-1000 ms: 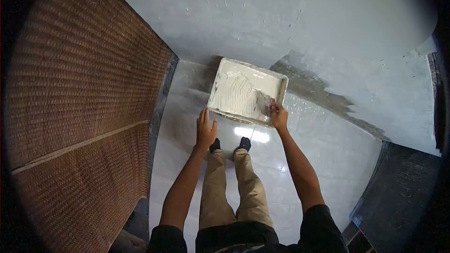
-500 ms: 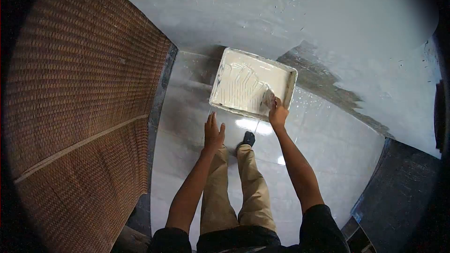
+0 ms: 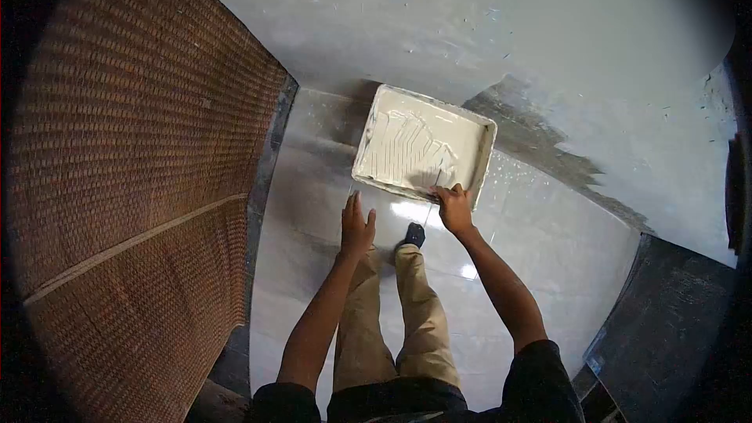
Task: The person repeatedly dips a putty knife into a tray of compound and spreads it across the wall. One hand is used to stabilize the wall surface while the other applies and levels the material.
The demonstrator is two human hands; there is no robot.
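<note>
A rectangular paint tray (image 3: 392, 183) with cream paint and a ridged ramp sits on the tiled floor against the wall. My right hand (image 3: 454, 205) is closed at the tray's near edge, on a thin tool (image 3: 439, 176) whose far end is over the paint; it looks like a brush or scraper seen edge-on. Just below the tray's near left corner, my left hand (image 3: 357, 223) hovers with fingers stretched out, holding nothing.
A woven brown mat (image 3: 149, 133) stands along the left side. Ahead rises a grey-white wall (image 3: 376, 23) with a bare, unpainted patch (image 3: 533, 121) low down. A dark panel (image 3: 666, 305) stands at the right. One dark-covered foot (image 3: 415, 234) is on the glossy floor (image 3: 548, 266).
My right hand has moved left and slightly toward me along the tray's near side, and the tool has turned edge-on. My left hand has hardly moved.
</note>
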